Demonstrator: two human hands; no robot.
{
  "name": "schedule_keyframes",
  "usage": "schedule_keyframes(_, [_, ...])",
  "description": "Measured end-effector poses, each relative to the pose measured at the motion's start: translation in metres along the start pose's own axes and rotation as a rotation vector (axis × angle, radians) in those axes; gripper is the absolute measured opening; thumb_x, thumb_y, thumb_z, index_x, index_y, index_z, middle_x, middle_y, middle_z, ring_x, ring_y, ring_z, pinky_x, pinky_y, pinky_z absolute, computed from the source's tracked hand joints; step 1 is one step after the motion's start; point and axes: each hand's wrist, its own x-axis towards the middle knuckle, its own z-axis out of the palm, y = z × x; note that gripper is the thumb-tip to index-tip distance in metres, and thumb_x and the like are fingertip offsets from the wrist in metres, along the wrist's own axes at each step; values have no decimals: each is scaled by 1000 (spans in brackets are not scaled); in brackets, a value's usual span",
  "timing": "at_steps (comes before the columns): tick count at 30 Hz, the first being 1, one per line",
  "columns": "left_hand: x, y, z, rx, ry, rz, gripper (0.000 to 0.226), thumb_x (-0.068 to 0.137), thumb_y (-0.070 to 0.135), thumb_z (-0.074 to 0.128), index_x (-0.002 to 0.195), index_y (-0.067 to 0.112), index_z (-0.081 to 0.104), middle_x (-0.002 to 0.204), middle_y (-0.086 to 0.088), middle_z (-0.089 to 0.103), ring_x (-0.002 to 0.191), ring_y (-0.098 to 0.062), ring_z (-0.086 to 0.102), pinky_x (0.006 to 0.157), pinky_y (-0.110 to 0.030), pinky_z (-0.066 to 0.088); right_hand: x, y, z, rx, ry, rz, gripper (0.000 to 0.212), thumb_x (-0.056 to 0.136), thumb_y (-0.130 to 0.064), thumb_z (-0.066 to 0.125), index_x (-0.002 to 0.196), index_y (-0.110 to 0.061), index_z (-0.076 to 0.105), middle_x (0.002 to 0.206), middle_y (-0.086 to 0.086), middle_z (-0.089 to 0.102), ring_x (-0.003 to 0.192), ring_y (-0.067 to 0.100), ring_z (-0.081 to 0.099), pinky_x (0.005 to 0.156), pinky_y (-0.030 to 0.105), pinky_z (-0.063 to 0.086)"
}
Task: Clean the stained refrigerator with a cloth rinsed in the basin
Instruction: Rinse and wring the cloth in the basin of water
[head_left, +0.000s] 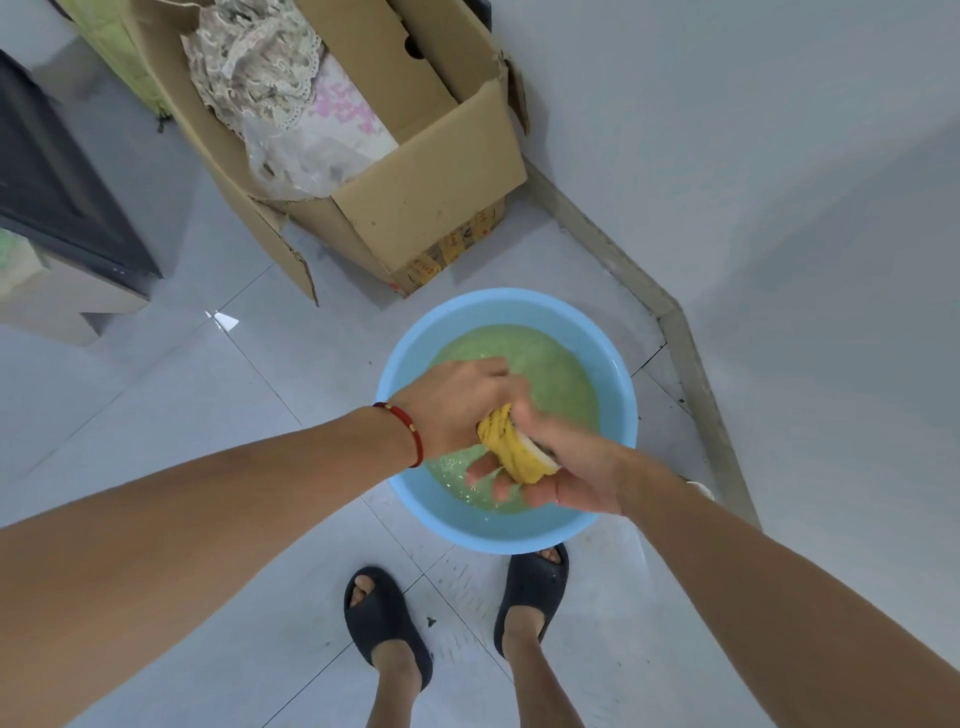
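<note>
Cloth (511, 447), yellow and twisted, sits over basin (618, 364) of greenish water on floor. Left hand (457, 402) and right hand (566, 467) together, both gripping it.

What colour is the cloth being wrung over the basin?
Yellow, with a white edge; the cloth shows best in the head view.

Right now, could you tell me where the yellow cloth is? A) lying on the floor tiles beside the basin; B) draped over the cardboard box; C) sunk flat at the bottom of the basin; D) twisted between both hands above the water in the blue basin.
D: the yellow cloth is gripped by the left hand and the right hand, over the greenish water in the blue basin.
</note>
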Motion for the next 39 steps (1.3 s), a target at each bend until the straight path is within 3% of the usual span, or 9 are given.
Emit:
schedule_keyframes(4, [2, 7, 7, 48, -176, -272, 16, 84, 15, 64, 99, 19, 59, 83, -2, 60, 81, -32, 66, 67, -37, 51, 12, -13, 5, -896, 298, 19, 21, 81, -26, 79, 86, -17, 60, 72, -2, 66, 64, 19, 63, 56, 26, 46])
schedule_keyframes(12, [14, 17, -7, -965, -573, -734, 11, 76, -6, 73, 78, 2, 67, 62, -8, 60, 54, -18, 57, 59, -29, 54, 19, 3, 5, -1771, 600, -307, 39, 88, -10, 73, 120, -7, 50, 109, 11, 59, 90, 33, 64, 65, 35, 41])
schedule_keyframes(15, [19, 22, -14, -736, -540, -712, 29, 74, -9, 65, 54, 10, 55, 46, -2, 51, 40, -13, 49, 49, -23, 46, 17, 11, -1, -1582, 563, -420, 57, 80, -10, 81, 126, -9, 48, 113, 7, 55, 94, 27, 61, 68, 32, 44])
schedule_keyframes(21, [-4, 11, -11, -110, -46, -226, 18, 75, 10, 75, 91, 15, 70, 83, -1, 61, 80, -22, 62, 69, -33, 51, -13, -7, -6, 80, 398, -168, 61, 88, -61, 65, 136, -28, 50, 129, 10, 65, 107, 21, 69, 89, 42, 59])
schedule_keyframes(26, [-19, 2, -5, -38, 234, 140, 32, 70, -1, 83, 99, 9, 72, 88, -5, 61, 71, -22, 60, 60, -36, 55, 1, 11, 12, 335, -57, -81, 84, 85, -71, 50, 146, -13, 53, 138, 13, 66, 128, 36, 64, 96, 50, 58])
schedule_keyframes(29, [-21, -6, -4, 89, 209, 199, 26, 74, -8, 73, 95, 6, 67, 88, -9, 60, 73, -28, 61, 59, -39, 55, 2, 8, 24, 237, -174, -89, 53, 96, -44, 63, 133, -7, 58, 123, 12, 72, 104, 25, 73, 76, 28, 60])
schedule_keyframes(31, [-19, -8, -9, 212, 50, 134, 26, 79, -10, 64, 99, 6, 63, 91, -10, 58, 76, -31, 61, 59, -42, 53, 4, 1, 30, 13, 4, -50, 11, 94, -13, 72, 100, -8, 64, 90, 9, 71, 71, 16, 65, 59, 22, 48])
schedule_keyframes(34, [-11, 4, -16, 302, -274, -134, 15, 91, 5, 53, 102, 10, 61, 92, -8, 59, 85, -33, 62, 63, -35, 41, 17, -8, 34, -432, 300, -2, 16, 84, -3, 65, 73, -13, 57, 61, 4, 56, 55, 17, 49, 49, 24, 37])
schedule_keyframes(39, [-1, 8, 6, -38, -365, -493, 19, 81, 6, 60, 65, 13, 52, 62, -2, 51, 66, -25, 59, 53, -30, 44, 25, -10, 28, -1128, 483, -92, 27, 86, -17, 73, 110, -15, 62, 86, 6, 70, 70, 20, 66, 59, 28, 49])
